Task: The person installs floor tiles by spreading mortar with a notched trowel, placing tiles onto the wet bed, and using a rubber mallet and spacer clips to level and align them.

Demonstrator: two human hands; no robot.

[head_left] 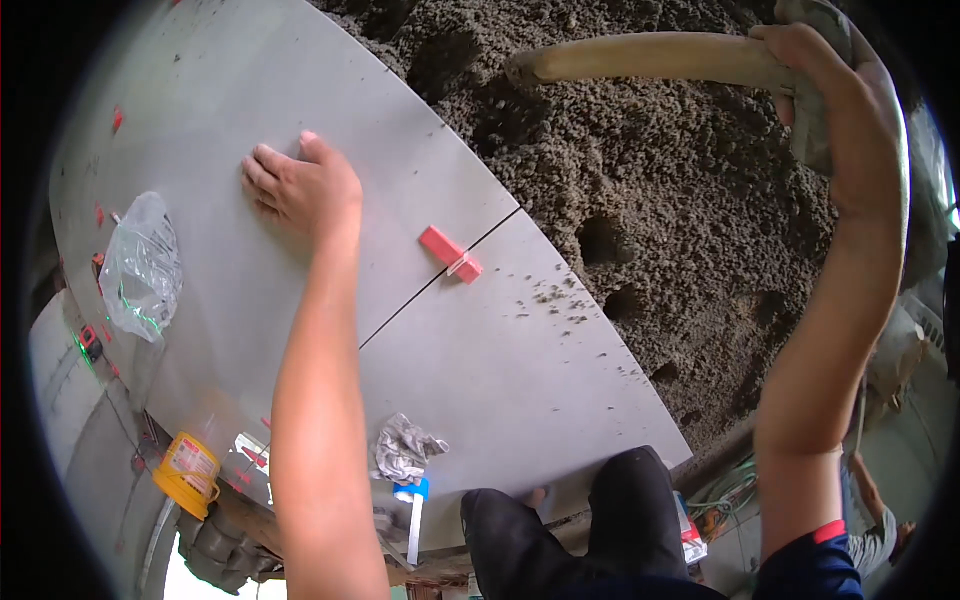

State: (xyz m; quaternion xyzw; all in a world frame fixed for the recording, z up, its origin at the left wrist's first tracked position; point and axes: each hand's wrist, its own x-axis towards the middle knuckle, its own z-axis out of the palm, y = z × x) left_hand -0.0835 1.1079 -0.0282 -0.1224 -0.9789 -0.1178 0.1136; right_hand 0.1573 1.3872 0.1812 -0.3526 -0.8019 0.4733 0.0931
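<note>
Wooden-handled tool [650, 58] is held out over the loose grey mortar [690, 190], upper right, far end at or just above the grit; contact can't be confirmed. Right hand [840, 85] is closed round its near end, by a grey-green part. Left hand [305, 190] is laid on the pale grey tile [400, 150], fingers spread and slightly bent, nothing gripped. Red wedge [438, 245] is seated across the joint with the next tile [500, 390].

Handling, judged: tool stiff, moderately heavy, wood possibly slick with dust; best gripped near the hand end, full wrap. Tile likely rigid, heavy, brittle at edges; to be taken by the edges, smooth face offering little grip.

Unclear: grey-green part (head or cover) is half hidden by the fingers; handle's curve may be partly lens bend; left palm hidden.
</note>
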